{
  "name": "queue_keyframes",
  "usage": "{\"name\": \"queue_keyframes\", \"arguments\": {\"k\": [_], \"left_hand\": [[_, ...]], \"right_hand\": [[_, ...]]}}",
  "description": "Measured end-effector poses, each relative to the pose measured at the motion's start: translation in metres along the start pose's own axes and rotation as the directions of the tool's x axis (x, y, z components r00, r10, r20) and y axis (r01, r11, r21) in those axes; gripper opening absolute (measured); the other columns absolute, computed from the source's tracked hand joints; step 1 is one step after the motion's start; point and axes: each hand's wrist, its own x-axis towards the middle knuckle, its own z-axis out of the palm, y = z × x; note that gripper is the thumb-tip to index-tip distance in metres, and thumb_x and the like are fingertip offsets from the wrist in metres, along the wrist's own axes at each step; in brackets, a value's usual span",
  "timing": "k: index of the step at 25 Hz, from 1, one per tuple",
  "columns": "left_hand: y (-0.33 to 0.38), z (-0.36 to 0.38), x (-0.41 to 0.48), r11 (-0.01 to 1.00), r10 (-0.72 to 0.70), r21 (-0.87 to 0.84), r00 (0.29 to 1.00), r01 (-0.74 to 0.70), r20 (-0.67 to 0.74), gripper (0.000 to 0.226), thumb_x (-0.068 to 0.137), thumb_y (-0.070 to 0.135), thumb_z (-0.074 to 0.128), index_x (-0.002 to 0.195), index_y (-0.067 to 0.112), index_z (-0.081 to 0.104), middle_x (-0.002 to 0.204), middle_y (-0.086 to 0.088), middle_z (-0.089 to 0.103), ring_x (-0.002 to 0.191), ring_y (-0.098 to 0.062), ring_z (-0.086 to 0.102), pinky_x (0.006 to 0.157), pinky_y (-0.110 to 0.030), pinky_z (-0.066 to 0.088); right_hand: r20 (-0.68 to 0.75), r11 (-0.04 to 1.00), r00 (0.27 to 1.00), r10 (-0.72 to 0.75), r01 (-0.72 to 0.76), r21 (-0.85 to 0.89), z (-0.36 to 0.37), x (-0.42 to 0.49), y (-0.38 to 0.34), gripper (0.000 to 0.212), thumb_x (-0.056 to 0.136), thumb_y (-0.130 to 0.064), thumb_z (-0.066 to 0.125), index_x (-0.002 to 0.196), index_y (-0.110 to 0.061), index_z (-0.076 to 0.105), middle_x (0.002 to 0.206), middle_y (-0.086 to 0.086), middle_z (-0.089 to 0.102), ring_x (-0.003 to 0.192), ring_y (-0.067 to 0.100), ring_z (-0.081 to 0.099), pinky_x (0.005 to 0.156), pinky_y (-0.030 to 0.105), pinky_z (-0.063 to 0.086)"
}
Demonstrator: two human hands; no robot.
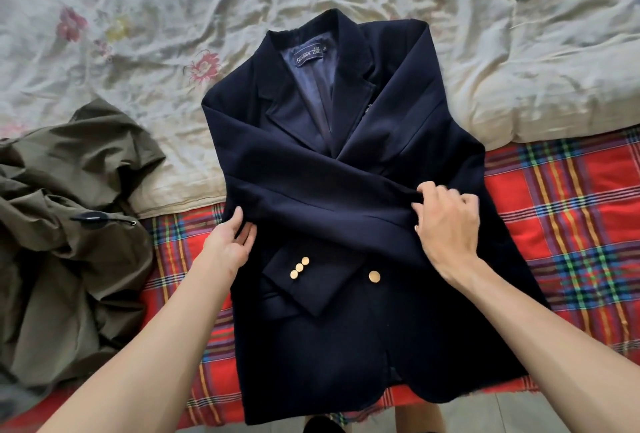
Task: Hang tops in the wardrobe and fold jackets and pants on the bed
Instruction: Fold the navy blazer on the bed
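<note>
Lying face-up in the middle of the bed (214, 412), the dark navy blazer (346, 190) of smooth, dense suiting has its collar toward 12 o'clock and its hem toward 6. Both sleeves are crossed over the front, which narrows the body into a block ready for folding.

The left hand (230, 242), at 9 o'clock of the waist, has its grip clamped on the side edge with the thumb on top. Its fingertips seem tucked beneath, though the dark cloth hides them. The right hand (446, 224), at 3 o'clock, pinches a ridge of the upper sleeve between curled fingers and thumb, probably to draw it flat and square.

One squared cuff (311, 294) with three small gold buttons lies angled below the hands, and a larger gold button (374, 276) sits just beside it. Satiny blue lining (311, 86) shows inside the collar.

Beneath the blazer are a red tartan blanket (571, 211) and a crumpled cream floral quilt (138, 34). A rumpled olive-green garment (69, 242) of thin, crisp fabric lies at 9 o'clock, well apart and not yet folded.
</note>
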Motion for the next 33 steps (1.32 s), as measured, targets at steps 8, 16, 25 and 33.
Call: {"name": "queue_keyframes", "arguments": {"k": [8, 16, 25, 33], "left_hand": [[0.029, 0.019, 0.013, -0.482, 0.681, 0.595, 0.152, -0.644, 0.717, 0.067, 0.099, 0.043, 0.049, 0.152, 0.009, 0.029, 0.157, -0.019, 0.027, 0.147, -0.033, 0.023, 0.119, -0.038, 0.017], [0.051, 0.071, 0.076, -0.546, 0.559, 0.653, 0.352, -0.525, 0.750, 0.097, 0.092, 0.069, 0.031, 0.157, 0.005, -0.002, 0.159, -0.033, -0.010, 0.150, -0.041, -0.010, 0.121, -0.045, -0.006], [0.071, 0.087, 0.069, -0.490, 0.606, 0.684, 0.353, -0.540, 0.713, 0.084, 0.099, 0.061, 0.031, 0.158, 0.009, 0.001, 0.161, -0.029, -0.005, 0.152, -0.038, -0.006, 0.124, -0.045, -0.001], [0.093, 0.088, 0.066, 0.289, 0.748, 0.542, 0.540, -0.789, 0.386, 0.076, 0.091, 0.042, 0.066, 0.151, 0.015, 0.029, 0.148, -0.013, 0.043, 0.135, -0.026, 0.043, 0.116, -0.038, 0.033]], "right_hand": [[0.113, 0.930, 0.923, -0.368, 0.363, 0.067, 0.032, -0.009, -0.106, 0.063, 0.097, -0.042, 0.039, 0.153, -0.014, 0.032, 0.160, 0.015, 0.024, 0.149, 0.034, 0.020, 0.122, 0.050, 0.014], [0.133, 0.984, 0.979, -0.153, 0.163, -0.067, 0.049, -0.034, -0.035, 0.074, 0.094, -0.058, 0.033, 0.156, -0.017, 0.027, 0.163, 0.015, 0.019, 0.150, 0.036, 0.016, 0.122, 0.047, 0.018], [0.115, 0.988, 0.982, -0.150, 0.146, 0.049, 0.042, -0.025, -0.009, 0.062, 0.094, -0.046, 0.040, 0.148, -0.017, 0.043, 0.157, 0.009, 0.036, 0.145, 0.027, 0.031, 0.120, 0.047, 0.021], [-0.056, 0.837, 0.992, 0.117, -0.068, 0.542, -0.021, 0.147, -0.006, 0.052, 0.087, -0.024, 0.066, 0.134, -0.012, 0.049, 0.137, 0.012, 0.042, 0.126, 0.028, 0.043, 0.108, 0.031, 0.036]]}}
